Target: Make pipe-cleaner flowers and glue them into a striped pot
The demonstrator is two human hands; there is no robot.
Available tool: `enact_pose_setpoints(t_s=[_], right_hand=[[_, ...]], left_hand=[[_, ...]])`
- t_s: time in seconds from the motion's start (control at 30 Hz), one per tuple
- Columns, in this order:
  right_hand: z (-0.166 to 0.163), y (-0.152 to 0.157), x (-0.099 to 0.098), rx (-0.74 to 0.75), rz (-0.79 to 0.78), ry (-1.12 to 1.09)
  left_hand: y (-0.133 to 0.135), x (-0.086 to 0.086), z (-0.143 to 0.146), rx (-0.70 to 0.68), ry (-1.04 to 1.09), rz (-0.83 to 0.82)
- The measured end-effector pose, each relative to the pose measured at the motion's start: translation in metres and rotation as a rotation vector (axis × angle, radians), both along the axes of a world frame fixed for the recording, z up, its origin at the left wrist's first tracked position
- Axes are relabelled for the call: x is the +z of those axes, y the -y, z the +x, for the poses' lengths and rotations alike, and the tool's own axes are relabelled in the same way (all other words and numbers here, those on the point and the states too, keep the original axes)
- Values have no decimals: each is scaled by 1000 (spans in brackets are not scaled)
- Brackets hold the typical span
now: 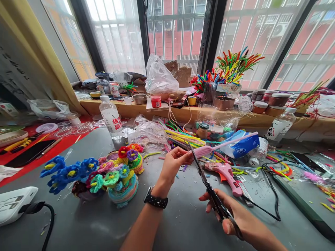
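My left hand (171, 165), with a dark watch on the wrist, pinches the near end of a pink pipe cleaner (202, 151). Its fluffy, wider part lies by my fingertips, and a thin stem runs off to the upper right. My right hand (225, 212) grips black-handled scissors (209, 186), pointed up and left. The blades are close to the pipe cleaner beside my left fingertips; whether they touch it I cannot tell. Left of my hands stand small pots of pipe-cleaner flowers: blue flowers (72, 172) and a multicoloured cluster (112, 177).
A pink glue gun (229, 176) with a black cord lies right of the scissors. Behind are loose pipe cleaners (185, 137), a blue packet (240, 144) and a small jar (202, 130). Water bottles (110, 116) stand near the sill. A white power block (17, 204) sits at left.
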State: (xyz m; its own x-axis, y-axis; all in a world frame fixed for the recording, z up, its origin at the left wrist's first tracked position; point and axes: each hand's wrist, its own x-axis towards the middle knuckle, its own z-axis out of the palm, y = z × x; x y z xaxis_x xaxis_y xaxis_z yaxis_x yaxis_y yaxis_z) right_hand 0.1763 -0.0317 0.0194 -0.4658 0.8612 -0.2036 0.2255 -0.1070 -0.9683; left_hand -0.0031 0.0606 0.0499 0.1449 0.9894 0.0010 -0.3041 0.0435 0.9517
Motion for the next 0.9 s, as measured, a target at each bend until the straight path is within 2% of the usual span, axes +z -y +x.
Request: enact_pose_setpoints(t_s=[0.3, 0.5, 0.73, 0.9], right_hand=[[-5, -1, -1, -63, -85, -84], [-14, 0, -7, -31, -127, -157], [-15, 2, -16, -74, -2, -162], [-15, 4, -21, -97, 90, -113]], left_hand=[[-1, -1, 0, -12, -20, -8], [0, -2, 2, -21, -46, 35], [3, 1, 5, 2, -32, 98], [7, -6, 13, 144, -160, 273]])
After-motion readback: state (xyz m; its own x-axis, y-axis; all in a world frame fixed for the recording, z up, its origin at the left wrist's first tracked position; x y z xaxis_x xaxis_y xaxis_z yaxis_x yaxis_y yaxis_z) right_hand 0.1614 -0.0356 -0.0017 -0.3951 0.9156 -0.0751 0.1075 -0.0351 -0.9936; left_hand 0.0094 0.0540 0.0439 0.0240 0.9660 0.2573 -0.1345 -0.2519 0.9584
